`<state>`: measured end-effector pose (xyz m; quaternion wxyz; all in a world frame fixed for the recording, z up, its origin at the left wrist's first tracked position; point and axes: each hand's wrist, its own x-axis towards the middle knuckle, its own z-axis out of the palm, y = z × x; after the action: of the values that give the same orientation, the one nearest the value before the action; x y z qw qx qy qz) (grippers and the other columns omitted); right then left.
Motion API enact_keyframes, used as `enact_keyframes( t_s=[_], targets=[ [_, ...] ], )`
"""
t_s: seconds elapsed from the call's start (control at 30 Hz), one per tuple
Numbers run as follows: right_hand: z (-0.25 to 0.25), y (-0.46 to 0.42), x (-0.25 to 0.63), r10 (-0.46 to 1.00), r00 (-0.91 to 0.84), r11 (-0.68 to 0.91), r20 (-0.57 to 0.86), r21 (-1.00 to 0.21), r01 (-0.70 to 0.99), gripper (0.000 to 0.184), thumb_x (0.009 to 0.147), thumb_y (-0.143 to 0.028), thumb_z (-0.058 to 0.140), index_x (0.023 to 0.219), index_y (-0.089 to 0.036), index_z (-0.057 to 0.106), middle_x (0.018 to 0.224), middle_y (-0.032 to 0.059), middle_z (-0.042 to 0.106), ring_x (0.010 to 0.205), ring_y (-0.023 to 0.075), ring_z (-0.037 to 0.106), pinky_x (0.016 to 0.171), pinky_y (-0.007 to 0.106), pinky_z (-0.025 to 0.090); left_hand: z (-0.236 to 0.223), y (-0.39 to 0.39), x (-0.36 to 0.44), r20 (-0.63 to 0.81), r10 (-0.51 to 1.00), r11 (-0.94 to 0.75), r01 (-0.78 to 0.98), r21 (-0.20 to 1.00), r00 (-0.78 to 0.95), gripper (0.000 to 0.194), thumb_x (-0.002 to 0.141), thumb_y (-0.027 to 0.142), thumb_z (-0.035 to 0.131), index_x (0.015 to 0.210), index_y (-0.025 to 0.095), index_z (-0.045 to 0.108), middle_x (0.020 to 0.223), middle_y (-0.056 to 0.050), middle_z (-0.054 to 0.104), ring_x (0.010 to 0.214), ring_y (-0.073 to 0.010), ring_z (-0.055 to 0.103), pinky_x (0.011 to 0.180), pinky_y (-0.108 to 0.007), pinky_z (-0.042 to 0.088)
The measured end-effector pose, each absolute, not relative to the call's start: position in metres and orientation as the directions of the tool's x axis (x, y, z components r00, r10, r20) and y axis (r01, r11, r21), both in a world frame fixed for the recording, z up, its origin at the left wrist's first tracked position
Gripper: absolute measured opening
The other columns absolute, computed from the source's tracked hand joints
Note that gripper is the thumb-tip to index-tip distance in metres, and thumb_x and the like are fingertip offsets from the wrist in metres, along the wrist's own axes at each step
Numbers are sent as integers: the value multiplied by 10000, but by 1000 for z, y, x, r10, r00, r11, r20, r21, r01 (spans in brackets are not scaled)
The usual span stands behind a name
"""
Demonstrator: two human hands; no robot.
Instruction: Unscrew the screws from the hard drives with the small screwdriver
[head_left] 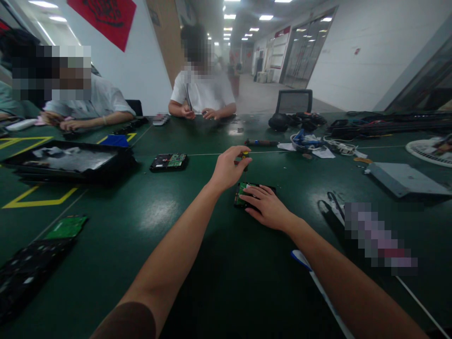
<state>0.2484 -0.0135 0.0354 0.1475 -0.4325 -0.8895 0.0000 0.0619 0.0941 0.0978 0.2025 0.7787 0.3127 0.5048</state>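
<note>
A small black device with a green circuit board (242,192) lies on the dark green table (197,245) in front of me. My right hand (265,206) rests flat on top of it, fingers stretched out. My left hand (229,167) hovers just behind the device, fingers pinched on a small dark tool with a yellow part (245,156), probably a screwdriver.
A second black device with a green board (169,162) lies to the left. A black tray (67,162) stands far left, a loose green board (67,227) near left. Cables, a fan and a grey metal plate (406,179) fill the right. Two people sit across the table.
</note>
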Motion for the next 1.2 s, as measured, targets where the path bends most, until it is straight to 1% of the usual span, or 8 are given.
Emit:
enact_keyframes(
  t_s=[0.13,0.27,0.37,0.5,0.67,0.77,1.0,1.2],
  targets=[
    [36,-14,248,769,-583,626,262,-124,770,433,1030,-348,518,1459,-315,562,1540,69,538,1474,281,432,1227,577,283,104,93,58,673,662,-750,318,581,331,317,920,91,592,1168,235,728,1179,-75,713,1035,-189,673,848,-326,588],
    [36,-15,248,766,-588,629,262,-116,768,434,1033,-350,518,1462,-295,561,1548,77,529,1480,283,423,1233,572,278,104,91,62,550,722,-653,149,743,420,235,961,271,627,1168,222,726,1054,-66,745,879,-168,693,645,-259,593],
    [36,-15,248,767,-582,626,268,-118,771,433,1029,-346,526,1458,-298,564,1551,78,527,1482,289,420,1231,587,276,101,90,69,475,768,-523,-6,852,429,252,922,402,696,1057,192,733,929,-53,730,725,-135,660,529,-232,566],
    [35,-14,248,767,-581,626,271,-122,770,433,1025,-343,529,1454,-297,569,1548,80,530,1484,292,419,1226,590,283,99,91,73,447,836,-442,-93,892,318,210,891,388,737,968,193,745,896,-38,718,704,-111,634,547,-217,562],
    [35,-15,248,768,-579,625,274,-128,770,434,1023,-341,534,1453,-295,574,1543,85,536,1480,292,422,1227,586,279,101,93,67,317,866,-264,-185,947,386,190,903,340,709,1042,210,716,923,-52,734,782,-137,671,533,-207,536],
    [35,-14,248,770,-578,624,270,-126,771,433,1026,-341,532,1455,-298,569,1546,78,533,1482,288,419,1229,587,275,103,91,68,226,894,-121,-278,953,387,150,895,314,684,982,197,651,930,-64,736,863,-173,702,582,-244,576],
    [33,-13,248,763,-583,632,278,-132,764,429,1028,-350,539,1451,-292,574,1537,85,540,1476,294,427,1230,587,274,107,88,69,268,936,-240,-141,960,228,174,854,325,643,828,172,723,968,-86,708,877,-173,636,550,-209,526],
    [34,-13,248,762,-582,633,285,-135,763,439,1018,-342,560,1454,-294,573,1536,89,542,1472,299,432,1224,592,281,109,86,71,159,942,-76,-275,959,295,151,820,301,664,898,173,645,904,-87,708,837,-192,668,564,-256,553]
  ],
)
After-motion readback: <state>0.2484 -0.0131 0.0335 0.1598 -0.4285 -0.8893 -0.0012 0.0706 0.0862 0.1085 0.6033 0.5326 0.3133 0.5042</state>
